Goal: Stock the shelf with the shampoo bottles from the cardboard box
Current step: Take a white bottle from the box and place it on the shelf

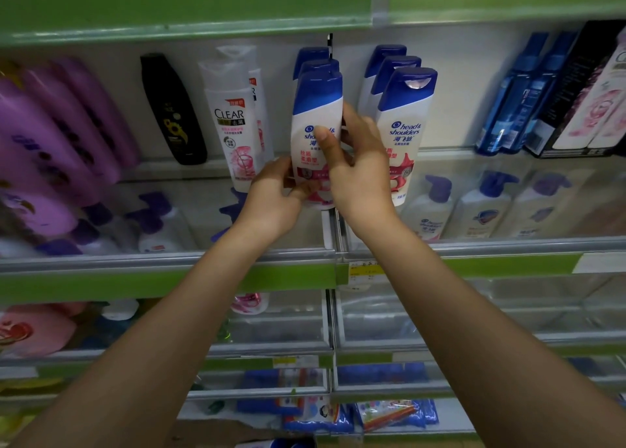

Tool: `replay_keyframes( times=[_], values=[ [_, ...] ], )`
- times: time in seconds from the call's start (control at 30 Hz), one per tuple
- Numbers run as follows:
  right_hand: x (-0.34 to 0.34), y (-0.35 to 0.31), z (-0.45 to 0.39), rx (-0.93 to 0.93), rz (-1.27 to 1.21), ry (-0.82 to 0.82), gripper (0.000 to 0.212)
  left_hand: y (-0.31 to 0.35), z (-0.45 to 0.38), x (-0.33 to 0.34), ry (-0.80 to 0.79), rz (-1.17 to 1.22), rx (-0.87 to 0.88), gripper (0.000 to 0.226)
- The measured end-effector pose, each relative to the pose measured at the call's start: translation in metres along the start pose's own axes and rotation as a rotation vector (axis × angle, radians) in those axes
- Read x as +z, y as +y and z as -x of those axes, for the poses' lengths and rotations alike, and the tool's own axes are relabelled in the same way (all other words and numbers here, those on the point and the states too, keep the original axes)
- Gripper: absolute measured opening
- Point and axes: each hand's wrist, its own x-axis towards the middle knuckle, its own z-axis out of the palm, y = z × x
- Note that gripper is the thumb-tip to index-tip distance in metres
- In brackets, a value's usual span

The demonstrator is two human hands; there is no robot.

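Note:
A white shampoo bottle (313,115) with a blue cap stands upright at the front of a row on the shelf (162,170). My left hand (276,193) grips its base from the left and below. My right hand (355,156) wraps its right side, thumb across the label. Two more bottles of the same kind (313,61) stand behind it. A second row of three matching bottles (404,122) stands just to the right. The cardboard box is not in view.
Left of the held bottle stand white Clear bottles (230,122), a black bottle (172,109) and purple bottles (50,143). Blue bottles (518,95) and a dark boxed set (582,92) fill the right. Pump bottles (481,207) sit behind clear panels on the lower shelf.

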Motion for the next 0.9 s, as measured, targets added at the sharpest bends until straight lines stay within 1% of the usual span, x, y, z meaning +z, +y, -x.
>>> replay_keyframes(
  times=[0.47, 0.7, 0.9],
  values=[
    [-0.003, -0.003, 0.002, -0.021, 0.105, 0.016, 0.038, 0.005, 0.005, -0.003, -0.031, 0.004, -0.002, 0.029],
    [-0.006, -0.006, 0.003, -0.003, 0.117, 0.002, 0.038, 0.008, 0.008, -0.004, -0.043, -0.003, -0.02, 0.031],
    [-0.007, -0.008, 0.006, 0.02, 0.077, 0.003, 0.036, 0.01, 0.01, -0.006, -0.045, 0.024, -0.053, 0.029]
  ],
)
